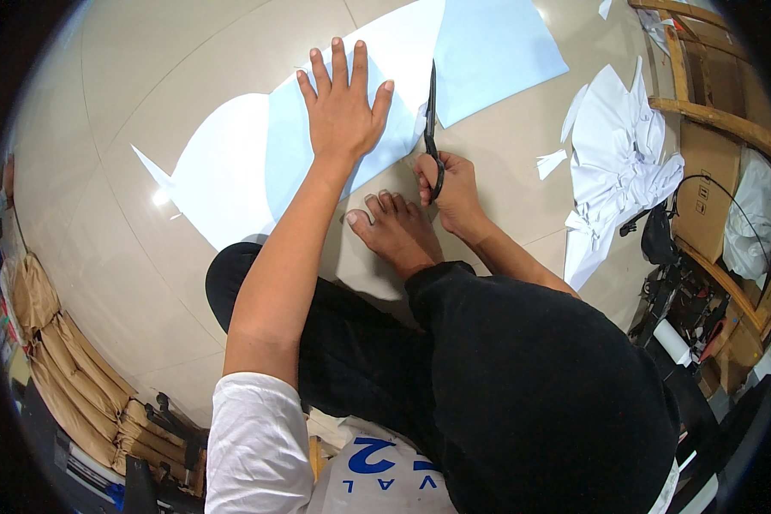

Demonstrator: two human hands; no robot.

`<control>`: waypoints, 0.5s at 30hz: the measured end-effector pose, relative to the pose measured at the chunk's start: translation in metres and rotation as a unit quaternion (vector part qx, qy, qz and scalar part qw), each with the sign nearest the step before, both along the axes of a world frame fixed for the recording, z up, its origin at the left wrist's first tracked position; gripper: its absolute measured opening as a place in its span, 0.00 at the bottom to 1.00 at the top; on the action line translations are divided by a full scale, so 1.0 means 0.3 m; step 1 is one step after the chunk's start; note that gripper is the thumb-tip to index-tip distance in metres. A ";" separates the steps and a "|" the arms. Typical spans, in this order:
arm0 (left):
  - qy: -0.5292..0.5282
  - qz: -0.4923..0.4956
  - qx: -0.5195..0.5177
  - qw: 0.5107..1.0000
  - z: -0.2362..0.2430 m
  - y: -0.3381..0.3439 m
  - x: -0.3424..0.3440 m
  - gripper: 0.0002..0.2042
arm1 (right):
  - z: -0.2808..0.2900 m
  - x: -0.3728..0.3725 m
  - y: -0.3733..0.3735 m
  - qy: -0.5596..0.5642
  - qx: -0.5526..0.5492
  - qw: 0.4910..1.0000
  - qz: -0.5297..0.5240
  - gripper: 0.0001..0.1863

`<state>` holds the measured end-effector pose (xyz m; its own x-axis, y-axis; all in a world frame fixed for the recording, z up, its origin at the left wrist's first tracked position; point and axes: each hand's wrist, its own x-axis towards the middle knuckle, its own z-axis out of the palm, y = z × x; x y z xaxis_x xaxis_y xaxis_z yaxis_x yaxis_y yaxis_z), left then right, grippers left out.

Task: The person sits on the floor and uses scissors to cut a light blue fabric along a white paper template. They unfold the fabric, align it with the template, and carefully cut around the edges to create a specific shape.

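I have the sheet (295, 154), white with light blue, flat on the floor (231, 51), toward its far side and well in from the right edge. My left hand (344, 128) presses on it palm down, fingers spread and gripping nothing. The fingers of my right hand (454, 193) are closed around the handles of the scissors (430, 137), whose blades point away from me, beside the blue part (501, 64) on the right. Whether the blades are parted I cannot tell.

To cut cleanly, I'd press down close to the line, with the left thumb clear of the blades, and take long, even strokes, feeding the scissors forward without twisting. The sheet should lie smooth; a fold would probably make the edge jagged. The bare foot (394, 223) sits just beside the right hand, so I'd mind it. Scraps (612, 163) lie near the floor's right edge, apart from the cut.
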<state>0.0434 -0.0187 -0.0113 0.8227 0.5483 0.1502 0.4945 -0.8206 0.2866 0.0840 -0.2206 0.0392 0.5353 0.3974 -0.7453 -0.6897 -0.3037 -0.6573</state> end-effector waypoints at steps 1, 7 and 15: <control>0.000 0.001 0.000 1.000 -0.001 0.000 0.002 0.36 | 0.001 -0.002 0.003 0.005 0.000 1.000 -0.003 0.15; 0.013 0.002 0.009 1.000 0.003 0.003 0.002 0.37 | 0.017 -0.001 0.039 0.025 -0.001 1.000 -0.018 0.14; 0.005 0.005 -0.011 1.000 0.012 -0.001 0.003 0.36 | -0.012 0.038 0.077 0.000 0.011 0.999 -0.036 0.16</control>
